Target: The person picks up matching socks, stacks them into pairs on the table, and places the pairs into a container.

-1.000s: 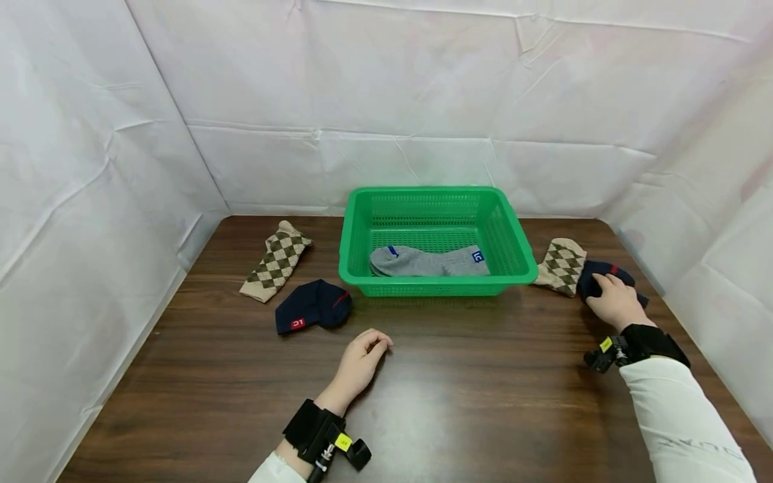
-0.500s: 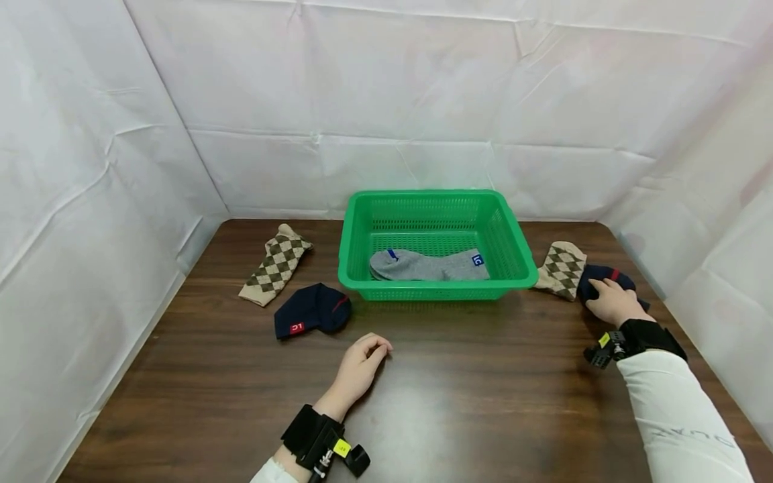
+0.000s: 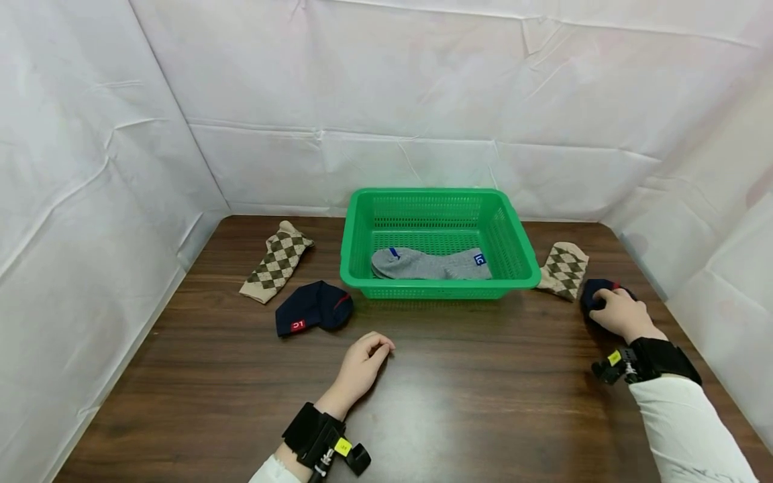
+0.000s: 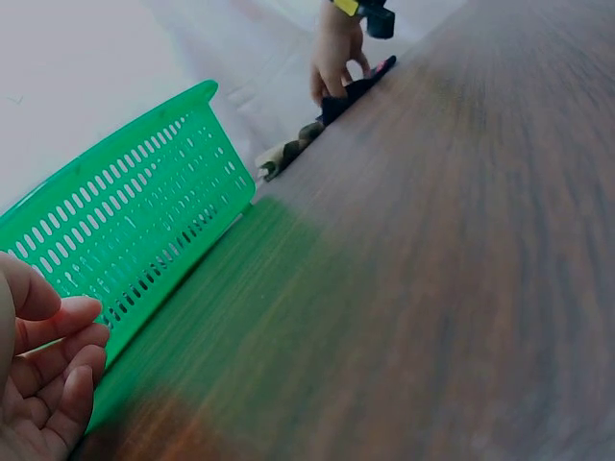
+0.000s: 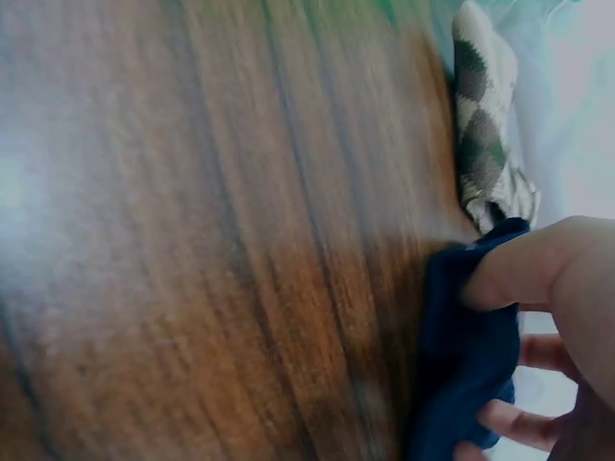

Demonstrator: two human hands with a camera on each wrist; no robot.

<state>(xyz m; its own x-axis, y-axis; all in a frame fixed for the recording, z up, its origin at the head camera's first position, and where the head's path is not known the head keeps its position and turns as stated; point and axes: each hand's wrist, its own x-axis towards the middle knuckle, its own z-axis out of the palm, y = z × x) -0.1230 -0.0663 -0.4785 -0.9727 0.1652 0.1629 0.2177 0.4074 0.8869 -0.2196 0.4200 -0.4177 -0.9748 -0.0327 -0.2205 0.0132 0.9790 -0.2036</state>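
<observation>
At the table's right side my right hand (image 3: 622,314) grips a navy sock (image 3: 588,298) with a red stripe. In the right wrist view my thumb lies on one side of the navy sock (image 5: 456,336), fingers on the other; the picture is blurred. Just beyond it lies a beige-and-olive argyle sock (image 3: 565,272), beside the basket. My left hand (image 3: 362,362) rests on the table, fingers loosely curled, holding nothing. Nearest to it is another navy sock (image 3: 308,308) with a red label. A second argyle sock (image 3: 278,263) lies farther back on the left.
A green perforated basket (image 3: 441,288) stands at the back middle of the brown wooden table (image 3: 483,402). Inside it are grey socks (image 3: 425,264), seemingly stacked, with a blue label. White sheeting (image 3: 423,80) encloses the back and both sides.
My right hand has drawn the navy sock a little toward me, away from the argyle sock beside it. The left hand has stayed in place.
</observation>
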